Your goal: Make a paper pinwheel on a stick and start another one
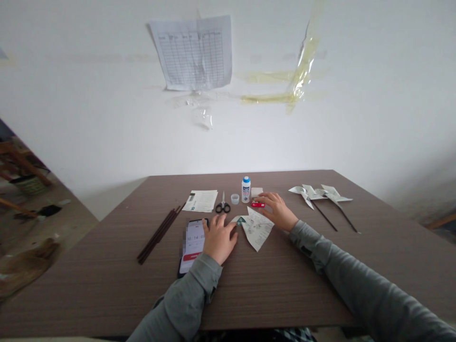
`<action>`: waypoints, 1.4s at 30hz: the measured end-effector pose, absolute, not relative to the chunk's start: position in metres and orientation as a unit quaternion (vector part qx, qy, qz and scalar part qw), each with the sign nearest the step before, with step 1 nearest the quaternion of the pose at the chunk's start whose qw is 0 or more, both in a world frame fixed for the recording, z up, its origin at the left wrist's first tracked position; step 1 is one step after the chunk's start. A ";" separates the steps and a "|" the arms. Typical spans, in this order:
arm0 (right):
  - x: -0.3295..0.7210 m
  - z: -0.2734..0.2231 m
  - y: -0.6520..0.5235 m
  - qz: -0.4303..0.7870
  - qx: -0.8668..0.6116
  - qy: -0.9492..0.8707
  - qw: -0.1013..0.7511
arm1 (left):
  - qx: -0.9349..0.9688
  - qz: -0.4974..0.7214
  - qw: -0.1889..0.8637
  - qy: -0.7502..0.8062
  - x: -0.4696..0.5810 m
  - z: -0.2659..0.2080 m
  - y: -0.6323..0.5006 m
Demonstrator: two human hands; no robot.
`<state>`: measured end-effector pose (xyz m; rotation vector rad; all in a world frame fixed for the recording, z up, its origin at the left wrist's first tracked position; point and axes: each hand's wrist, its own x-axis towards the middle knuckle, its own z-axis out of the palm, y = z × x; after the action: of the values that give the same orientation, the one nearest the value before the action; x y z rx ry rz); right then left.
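Observation:
My left hand [219, 240] lies palm down with its fingers spread, beside a folded paper pinwheel [258, 230] with cut flaps. Its fingertips are close to the paper's left flap, and its wrist side partly covers a phone [192, 244]. My right hand [279, 212] reaches over a small red box [258, 204], fingers apart and fingertips at the box's edge. Whether they touch something inside it I cannot tell. Just behind stand a white bottle with a blue cap [246, 190] and a small clear cup [234, 199].
Black-handled scissors [223, 206] and stacked paper sheets [200, 201] lie left of the cup. Several dark brown sticks [160, 236] lie at the left. Two finished-looking paper pinwheels on sticks [320, 194] lie at the right. A white wall [228, 147] borders the table's far edge.

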<state>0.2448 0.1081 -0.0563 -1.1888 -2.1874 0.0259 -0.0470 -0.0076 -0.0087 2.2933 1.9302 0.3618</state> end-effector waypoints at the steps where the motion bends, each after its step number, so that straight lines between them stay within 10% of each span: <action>1: 0.242 -0.051 0.114 0.006 -0.448 -0.836 0.318 | 0.757 0.118 0.062 0.639 -0.047 -0.008 -0.007; 25: 0.188 -0.017 0.139 -0.004 -0.538 -0.816 0.214 | 0.754 0.087 0.056 0.649 -0.042 0.006 -0.017; 42: 0.218 -0.025 0.129 -0.053 -0.502 -0.783 0.364 | 0.756 0.122 0.061 0.640 -0.044 0.000 -0.013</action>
<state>0.2185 0.1289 -0.0247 -1.2907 -2.0156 -0.1375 -0.0439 -0.0131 0.0001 2.2879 1.9363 0.3699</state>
